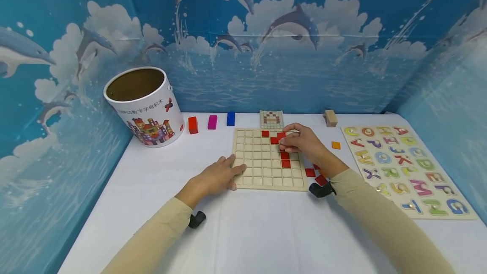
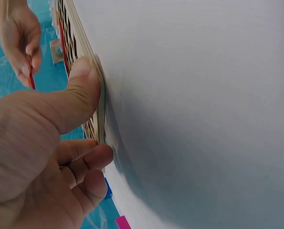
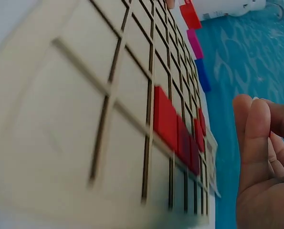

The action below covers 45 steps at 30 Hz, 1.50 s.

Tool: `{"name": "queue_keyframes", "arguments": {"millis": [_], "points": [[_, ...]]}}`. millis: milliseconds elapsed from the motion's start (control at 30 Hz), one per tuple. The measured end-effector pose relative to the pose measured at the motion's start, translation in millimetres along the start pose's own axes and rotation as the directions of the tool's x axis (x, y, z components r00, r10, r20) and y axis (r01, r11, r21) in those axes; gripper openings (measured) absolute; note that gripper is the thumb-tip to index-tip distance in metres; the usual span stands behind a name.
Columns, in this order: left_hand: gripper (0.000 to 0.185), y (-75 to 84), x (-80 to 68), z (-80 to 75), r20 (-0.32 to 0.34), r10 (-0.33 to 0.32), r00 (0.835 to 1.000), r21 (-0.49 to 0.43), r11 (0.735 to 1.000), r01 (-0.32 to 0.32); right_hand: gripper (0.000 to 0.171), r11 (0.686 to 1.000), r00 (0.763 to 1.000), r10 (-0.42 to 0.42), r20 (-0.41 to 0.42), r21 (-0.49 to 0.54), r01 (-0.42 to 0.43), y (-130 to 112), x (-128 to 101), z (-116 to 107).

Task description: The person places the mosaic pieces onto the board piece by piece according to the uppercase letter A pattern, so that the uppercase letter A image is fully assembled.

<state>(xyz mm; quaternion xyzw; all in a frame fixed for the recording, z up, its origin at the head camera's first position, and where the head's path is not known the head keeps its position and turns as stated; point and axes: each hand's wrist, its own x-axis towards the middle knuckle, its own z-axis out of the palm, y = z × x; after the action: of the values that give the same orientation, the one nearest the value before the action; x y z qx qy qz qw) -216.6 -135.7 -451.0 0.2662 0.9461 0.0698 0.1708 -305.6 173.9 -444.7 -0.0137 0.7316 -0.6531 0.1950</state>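
A square wooden grid board (image 1: 266,160) lies flat near the middle of the desk (image 1: 266,231), its shallow cells cut in even rows, with six flat red square tiles (image 1: 285,163) visible in it: one alone in the back row, the others stepping down towards the right side. The right hand (image 1: 302,142) hovers over the board's back right part, fingers curled and pinching a thin red tile (image 2: 32,81) of the same kind, seen edge-on from the left wrist. The left hand (image 1: 217,179) lies spread and flat on the board's front left corner, thumb (image 2: 79,90) pressed on its edge. Two or three loose red tiles (image 1: 315,174) sit just off the board's right edge, partly hidden by the right wrist. Along the desk's back edge stand three small blocks, red (image 1: 192,124), magenta (image 1: 212,121) and blue (image 1: 230,118), a checkered pattern card (image 1: 272,119) and a plain wooden block (image 1: 330,118). One orange tile (image 1: 336,145) lies right of the board. A round cardboard tub (image 1: 146,107), open-topped, leans at the back left corner; a wooden alphabet puzzle (image 1: 403,168) of coloured letters fills the right side
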Motion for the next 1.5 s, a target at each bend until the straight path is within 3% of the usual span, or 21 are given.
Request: {"name": "queue_keyframes", "arguments": {"millis": [133,267,333,433,500,567,733,867,1000,1133,1400,1500], "points": [[0.070,0.9,1.2,2.3,0.006,0.001,1.000,-0.002,1.000,-0.001,0.050,0.999,0.999,-0.005,0.043,-0.042,0.007,-1.9,24.9,21.1],[0.069,2.7,1.5,1.9,-0.001,0.006,1.000,0.002,1.000,-0.006,0.044,0.975,0.998,-0.023,0.058,-0.220,0.036,-0.2,46.4,37.2],[0.068,2.7,1.2,0.8,-0.005,0.005,1.000,0.009,1.000,-0.005,0.038,0.934,0.997,-0.051,0.057,-0.350,0.067,0.8,53.1,44.9],[0.068,1.4,0.4,0.0,-0.007,0.003,1.000,0.019,1.000,-0.002,0.028,0.829,0.994,-0.101,0.045,-0.549,0.109,1.6,58.4,55.7],[0.069,0.3,0.2,-0.2,-0.008,0.000,1.000,0.017,1.000,0.001,0.026,0.764,0.991,-0.122,0.045,-0.634,0.123,0.7,59.5,61.4],[0.069,0.4,-0.2,0.0,-0.005,-0.001,1.000,0.015,1.000,0.001,0.026,0.718,0.989,-0.137,0.051,-0.682,0.135,0.1,59.2,64.9],[0.068,0.8,-1.0,-0.5,0.000,-0.003,1.000,0.014,1.000,0.003,0.024,0.688,0.987,-0.149,0.060,-0.710,0.147,-2.5,57.9,67.9],[0.069,0.6,-1.1,-0.8,-0.001,-0.008,1.000,0.006,1.000,0.008,0.030,0.712,0.986,-0.157,0.052,-0.686,0.149,-8.2,53.4,59.0],[0.069,-0.3,-0.8,-0.1,-0.004,-0.015,1.000,-0.007,1.000,0.015,0.039,0.804,0.988,-0.151,0.029,-0.579,0.140,-16.8,37.5,32.7],[0.069,0.8,-1.0,-0.5,-0.009,-0.013,1.000,-0.016,1.000,0.013,0.042,0.860,0.992,-0.121,-0.026,-0.503,0.091,-16.7,9.4,-5.5],[0.070,0.6,-1.8,-0.1,-0.004,-0.007,1.000,-0.021,1.000,0.007,0.043,0.875,0.995,0.018,-0.103,-0.479,-0.065,18.7,-47.9,-62.9],[0.070,0.2,-1.6,0.0,-0.005,-0.002,1.000,-0.023,1.000,0.002,0.043,0.858,0.993,0.052,-0.101,-0.505,-0.096,33.1,-62.6,-73.1]]}}
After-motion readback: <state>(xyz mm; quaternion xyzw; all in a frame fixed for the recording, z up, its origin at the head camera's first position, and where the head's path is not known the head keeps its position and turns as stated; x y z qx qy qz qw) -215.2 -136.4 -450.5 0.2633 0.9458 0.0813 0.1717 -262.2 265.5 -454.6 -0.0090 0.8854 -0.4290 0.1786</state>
